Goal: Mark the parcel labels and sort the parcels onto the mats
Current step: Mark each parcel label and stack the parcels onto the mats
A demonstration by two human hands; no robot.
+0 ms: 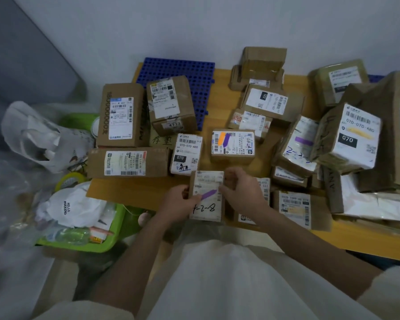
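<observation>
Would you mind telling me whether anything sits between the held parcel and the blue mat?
Yes. Both hands, left and right, hold the parcel at the table's near edge. The 070 parcel and taped box lie between it and the blue mat.

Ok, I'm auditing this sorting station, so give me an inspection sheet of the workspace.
Surface: yellow wooden table, crowded with parcels.
Job's things: small labelled cardboard parcel, purple stripe and handwriting on its label; blue perforated plastic mat under two brown boxes.
Clutter: green plastic bin with bottles and a white bag; yellow tape roll.
Grippers: left hand and right hand grip the parcel's sides.
Cables: nothing seen.
Surroundings: pale wall; white plastic bag on the left.
</observation>
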